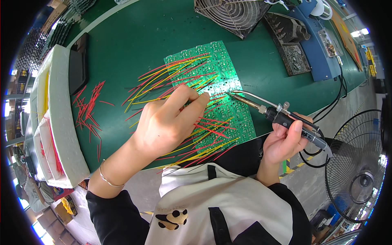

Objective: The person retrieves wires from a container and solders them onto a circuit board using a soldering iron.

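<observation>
A green circuit board panel (220, 53) lies on the table with many red, yellow and dark wires (171, 73) sticking out to its left. My left hand (167, 118) reaches over the panel's middle, thumb and forefinger pinched together at a red wire (217, 94) whose end lies on the board. In my right hand (288, 141) is a black-handled soldering iron (281, 118) with a thin curved feed tube along it. Its tip meets the board just right of my left fingertips, very near the wire's end.
Loose red wires (87, 106) lie on the green table (122, 45) at left, beside a white foam bin (67, 122) of wires and a black tray (79, 63). A fan-like grille (230, 12), blue soldering unit (316, 45) and metal holder (296, 57) stand behind. A floor fan (361, 179) is at right.
</observation>
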`<state>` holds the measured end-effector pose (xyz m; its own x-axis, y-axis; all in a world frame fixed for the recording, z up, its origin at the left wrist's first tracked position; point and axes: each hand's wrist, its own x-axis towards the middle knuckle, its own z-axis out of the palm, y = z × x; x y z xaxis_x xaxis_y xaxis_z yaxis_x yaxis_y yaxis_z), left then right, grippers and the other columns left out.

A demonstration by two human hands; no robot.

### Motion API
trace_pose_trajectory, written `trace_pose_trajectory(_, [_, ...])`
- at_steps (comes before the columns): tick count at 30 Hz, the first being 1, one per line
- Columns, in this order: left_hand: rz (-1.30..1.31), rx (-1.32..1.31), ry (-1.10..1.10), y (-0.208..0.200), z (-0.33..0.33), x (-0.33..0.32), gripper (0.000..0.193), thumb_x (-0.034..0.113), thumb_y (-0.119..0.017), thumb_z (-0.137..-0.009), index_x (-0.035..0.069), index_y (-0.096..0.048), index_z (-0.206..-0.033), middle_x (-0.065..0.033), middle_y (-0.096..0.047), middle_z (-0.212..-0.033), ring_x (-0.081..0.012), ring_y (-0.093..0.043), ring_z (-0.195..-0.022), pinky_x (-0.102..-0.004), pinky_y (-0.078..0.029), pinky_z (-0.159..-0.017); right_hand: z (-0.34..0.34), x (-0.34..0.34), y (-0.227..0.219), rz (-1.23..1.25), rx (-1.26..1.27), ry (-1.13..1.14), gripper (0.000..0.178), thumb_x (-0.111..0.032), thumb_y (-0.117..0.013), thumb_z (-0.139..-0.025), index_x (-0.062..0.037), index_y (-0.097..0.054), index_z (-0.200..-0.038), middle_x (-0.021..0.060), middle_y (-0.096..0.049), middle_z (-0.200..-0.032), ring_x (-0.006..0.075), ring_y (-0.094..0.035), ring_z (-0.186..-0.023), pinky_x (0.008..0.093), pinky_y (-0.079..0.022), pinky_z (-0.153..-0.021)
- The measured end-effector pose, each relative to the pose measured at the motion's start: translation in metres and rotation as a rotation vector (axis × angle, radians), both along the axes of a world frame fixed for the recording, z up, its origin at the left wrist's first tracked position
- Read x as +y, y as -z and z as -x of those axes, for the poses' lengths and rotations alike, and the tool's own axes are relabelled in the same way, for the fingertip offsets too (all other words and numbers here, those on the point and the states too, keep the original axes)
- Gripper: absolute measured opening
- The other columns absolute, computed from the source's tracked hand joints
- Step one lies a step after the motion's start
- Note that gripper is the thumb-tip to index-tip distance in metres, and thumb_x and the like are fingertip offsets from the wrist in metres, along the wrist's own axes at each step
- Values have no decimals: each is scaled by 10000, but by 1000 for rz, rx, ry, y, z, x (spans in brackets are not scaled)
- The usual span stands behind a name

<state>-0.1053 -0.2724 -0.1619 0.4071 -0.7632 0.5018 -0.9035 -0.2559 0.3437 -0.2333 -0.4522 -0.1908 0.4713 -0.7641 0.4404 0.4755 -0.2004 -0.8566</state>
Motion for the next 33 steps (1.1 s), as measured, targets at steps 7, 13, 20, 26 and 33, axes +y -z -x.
trace_pose_trajectory(7, [-2,-45,7,-1,1,0,252,-74,-649,-618,-7,-636,-860,-58,-530,-729,-128,-527,-504,-239,-419,-396,0,0,0,16,-10,-22,200,-162,-516,-843,19,-437,-808,70,-482,-650,63,-371,-458,180,-316,-412])
trace_pose_trajectory(13, [-2,-36,5,0,1,0,259,-69,-651,-618,-10,-631,-869,-57,-530,-729,-129,-526,-503,-245,-423,-401,0,1,0,-9,3,12,196,-166,-508,-847,14,-438,-811,56,-462,-606,64,-364,-452,191,-318,-414])
trace_pose_trajectory(20, [-2,-31,2,-1,2,0,264,-70,-648,-620,-7,-631,-876,-55,-529,-727,-132,-525,-500,-247,-424,-401,0,-1,-4,-123,-30,69,215,-217,-414,-887,-16,-447,-819,8,-382,-507,92,-368,-454,224,-342,-440])
trace_pose_trajectory(26, [-12,-39,-4,-1,2,1,275,-57,-649,-626,2,-631,-894,-52,-537,-740,-134,-534,-501,-253,-438,-403,2,-4,-1,-164,-54,42,204,-207,-424,-885,-14,-453,-829,2,-372,-506,80,-346,-441,215,-340,-440])
trace_pose_trajectory(33, [-34,-91,-25,-9,4,4,266,-41,-653,-636,23,-638,-894,-52,-566,-777,-142,-544,-509,-260,-439,-407,-2,-1,-1,-69,-48,49,185,-177,-453,-874,-5,-456,-807,3,-381,-511,70,-349,-435,189,-315,-415])
